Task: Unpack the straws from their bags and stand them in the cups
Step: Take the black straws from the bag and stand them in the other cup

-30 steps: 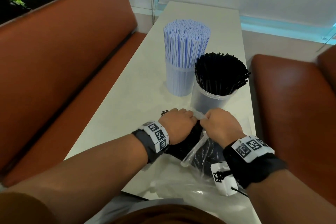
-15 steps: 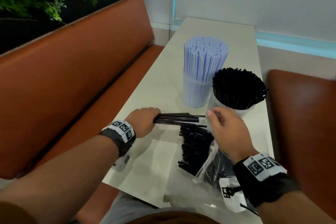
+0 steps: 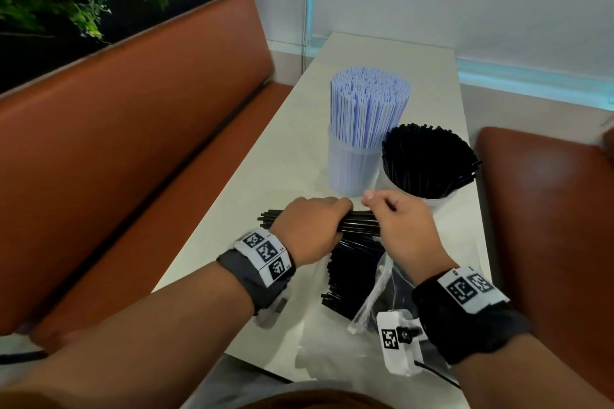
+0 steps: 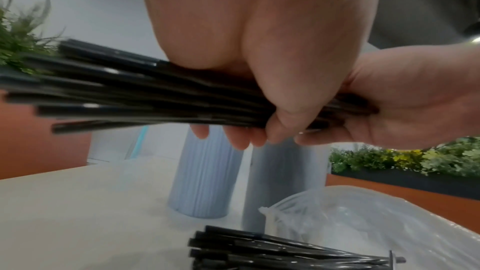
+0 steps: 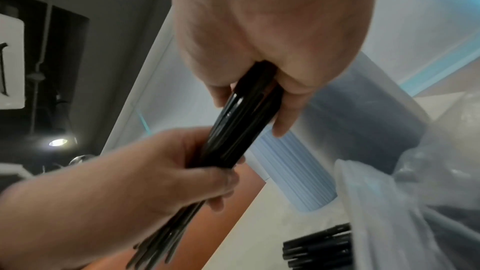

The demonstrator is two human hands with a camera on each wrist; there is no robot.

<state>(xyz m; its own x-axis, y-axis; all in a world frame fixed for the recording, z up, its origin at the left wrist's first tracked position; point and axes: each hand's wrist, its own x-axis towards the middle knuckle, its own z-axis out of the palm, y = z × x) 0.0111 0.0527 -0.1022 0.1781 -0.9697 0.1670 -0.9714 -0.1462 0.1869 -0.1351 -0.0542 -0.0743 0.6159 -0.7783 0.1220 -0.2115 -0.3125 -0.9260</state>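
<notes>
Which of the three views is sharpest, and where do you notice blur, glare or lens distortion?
Head view: sharpest, evenly lit, wide-angle bending at the bench. Left wrist view: the bundle of black straws streaks with motion blur at its left ends; the plastic bag looks hazy. Right wrist view: softest, with a glare spot from a lamp and gloss on the straws.

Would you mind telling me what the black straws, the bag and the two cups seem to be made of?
Black straws: probably plastic, since they look glossy with bright highlights along the tubes.
Bag: thin clear plastic film, crinkled and see-through.
Cups: likely frosted translucent plastic, as the lilac straws show dimly through the wall; the second cup looks the same.
</notes>
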